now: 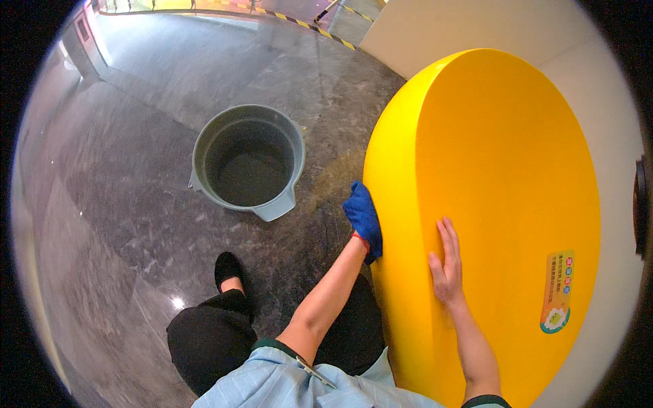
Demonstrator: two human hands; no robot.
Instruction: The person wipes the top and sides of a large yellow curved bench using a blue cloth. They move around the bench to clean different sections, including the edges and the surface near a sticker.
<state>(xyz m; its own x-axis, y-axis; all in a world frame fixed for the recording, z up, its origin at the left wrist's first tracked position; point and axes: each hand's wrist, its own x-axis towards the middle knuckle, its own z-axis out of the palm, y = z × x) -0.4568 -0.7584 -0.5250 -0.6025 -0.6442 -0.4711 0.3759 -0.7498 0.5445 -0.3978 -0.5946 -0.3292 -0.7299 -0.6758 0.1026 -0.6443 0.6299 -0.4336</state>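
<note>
A large yellow oval bench (pixel 500 153), with a smooth, slightly hollowed top and a rounded side, fills the area to my right. A blue cloth (pixel 361 211) is bunched in my left hand (pixel 363 236), which presses it against the bench's side; the cloth hides most of that hand. My right hand (pixel 448 268) lies flat on the yellow top near its edge, thumb apart from the fingers, with nothing in it. Around my left wrist is a thin red band (pixel 361 240). A colourful sticker (pixel 557 290) bearing writing is stuck on the bench's top.
On the grey polished floor (pixel 143 153) stands a round grey plastic bucket (pixel 275 205) with a spout, left of the bench. A pale wall (pixel 566 61) runs behind the bench. Yellow-and-black tape (pixel 316 29) crosses the floor farther off. My black shoe (pixel 228 268) is below the bucket.
</note>
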